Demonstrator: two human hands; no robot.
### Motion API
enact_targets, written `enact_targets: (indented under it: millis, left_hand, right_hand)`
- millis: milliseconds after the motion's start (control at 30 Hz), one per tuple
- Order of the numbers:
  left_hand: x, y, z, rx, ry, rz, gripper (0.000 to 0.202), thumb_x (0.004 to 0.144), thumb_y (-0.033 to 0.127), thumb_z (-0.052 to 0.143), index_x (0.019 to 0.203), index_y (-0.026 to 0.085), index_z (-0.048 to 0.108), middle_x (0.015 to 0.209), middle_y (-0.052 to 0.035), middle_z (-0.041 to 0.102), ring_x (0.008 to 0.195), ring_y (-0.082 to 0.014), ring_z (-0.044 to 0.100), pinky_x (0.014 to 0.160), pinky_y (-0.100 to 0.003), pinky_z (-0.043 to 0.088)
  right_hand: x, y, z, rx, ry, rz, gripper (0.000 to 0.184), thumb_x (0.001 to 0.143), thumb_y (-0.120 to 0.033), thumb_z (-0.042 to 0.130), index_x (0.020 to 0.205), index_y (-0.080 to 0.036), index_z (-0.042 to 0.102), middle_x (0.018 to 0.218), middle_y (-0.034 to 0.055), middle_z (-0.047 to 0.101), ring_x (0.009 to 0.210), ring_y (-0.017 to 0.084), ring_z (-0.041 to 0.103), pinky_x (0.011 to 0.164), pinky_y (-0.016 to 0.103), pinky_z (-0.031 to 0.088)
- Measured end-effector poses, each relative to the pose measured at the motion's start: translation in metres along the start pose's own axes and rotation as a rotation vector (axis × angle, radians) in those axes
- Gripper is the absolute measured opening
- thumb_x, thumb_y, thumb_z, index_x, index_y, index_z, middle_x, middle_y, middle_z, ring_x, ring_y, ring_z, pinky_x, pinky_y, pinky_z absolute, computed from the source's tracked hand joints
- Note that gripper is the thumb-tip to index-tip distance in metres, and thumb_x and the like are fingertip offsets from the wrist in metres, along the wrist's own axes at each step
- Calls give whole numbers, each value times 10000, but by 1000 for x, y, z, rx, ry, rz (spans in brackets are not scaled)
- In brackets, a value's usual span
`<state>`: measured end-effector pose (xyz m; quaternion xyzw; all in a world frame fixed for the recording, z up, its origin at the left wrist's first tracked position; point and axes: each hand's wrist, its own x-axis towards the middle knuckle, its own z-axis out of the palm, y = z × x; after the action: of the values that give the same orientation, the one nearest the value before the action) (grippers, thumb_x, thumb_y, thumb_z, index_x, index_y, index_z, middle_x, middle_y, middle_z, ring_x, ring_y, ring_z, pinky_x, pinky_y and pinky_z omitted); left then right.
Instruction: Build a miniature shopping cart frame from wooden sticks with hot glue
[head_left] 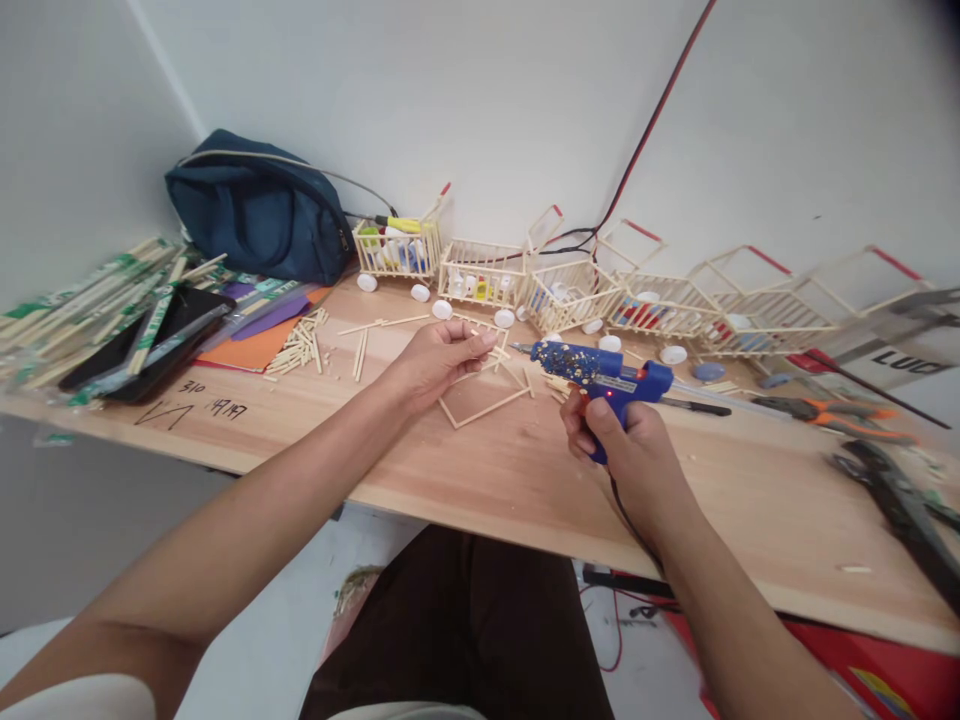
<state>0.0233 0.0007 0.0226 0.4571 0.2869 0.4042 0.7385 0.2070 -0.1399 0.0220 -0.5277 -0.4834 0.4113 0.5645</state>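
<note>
My right hand (634, 455) is wrapped round the handle of a blue glue gun (600, 370), whose body is speckled with gold and dark spots. Its metal nozzle points left, close to the fingertips of my left hand (442, 362). Thumb and fingers of that hand pinch a short, pale wooden stick (501, 352); part of it is hidden by the fingers. Just below, a square frame of thin wooden sticks (491, 411) lies on the wooden table (510, 480). The frame's far side is partly covered by my left hand.
Several miniature stick carts with white wheels, such as one cart (480, 275), line the wall. On the left are a blue bag (262, 210), bundled chopsticks (90, 300) and cut stick pieces (298, 342). Orange-handled pliers (825, 412) and a black tool (900, 510) lie right.
</note>
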Motion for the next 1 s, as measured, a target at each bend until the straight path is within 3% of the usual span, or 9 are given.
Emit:
enact_targets:
  millis: [200,333,467,700,900,1000]
  left_hand:
    - [1,2,-2,-75,-11,-7,356,585,294,911,684,113,621,676,13,628,648,-48,566,654,-181,452]
    - [0,4,-3,-104,-20,-15,307,639,259,883,710,112,622,705,0,646,674,-55,590,669,-187,463]
    - [-2,2,0,48,-19,48,353,596,286,897,693,125,598,641,14,633,589,-52,553,606,-190,430]
    - [-6,2,5,358,21,257,321,511,245,905,646,140,633,626,32,624,585,-67,526,582,-203,392]
    - [-7,-1,9,430,19,280,230,565,267,870,688,137,726,775,-40,718,694,-123,592,672,-254,446]
    - [-7,-4,9,414,11,299,282,558,249,869,789,142,745,740,-21,695,683,-122,589,675,-258,451]
  right_hand:
    - [1,4,-2,-80,-52,30,432,835,-586,649,720,-176,575,615,-12,495,497,87,400,459,239,336]
    - [3,6,-5,-88,-7,35,432,829,-599,648,741,-182,581,598,-16,494,490,93,397,458,245,341]
    - [4,6,-5,20,58,-24,392,830,-568,669,791,-184,598,668,-6,539,501,82,398,456,236,349]
    - [2,4,-4,49,9,-21,389,829,-557,676,804,-175,611,692,-3,532,505,77,392,443,233,338]
    - [2,2,-2,42,-1,-12,412,808,-584,682,807,-179,604,688,-4,519,503,82,386,424,233,325]
    - [1,2,-2,34,-4,-10,417,805,-589,682,798,-179,606,684,-5,518,501,81,382,432,236,331]
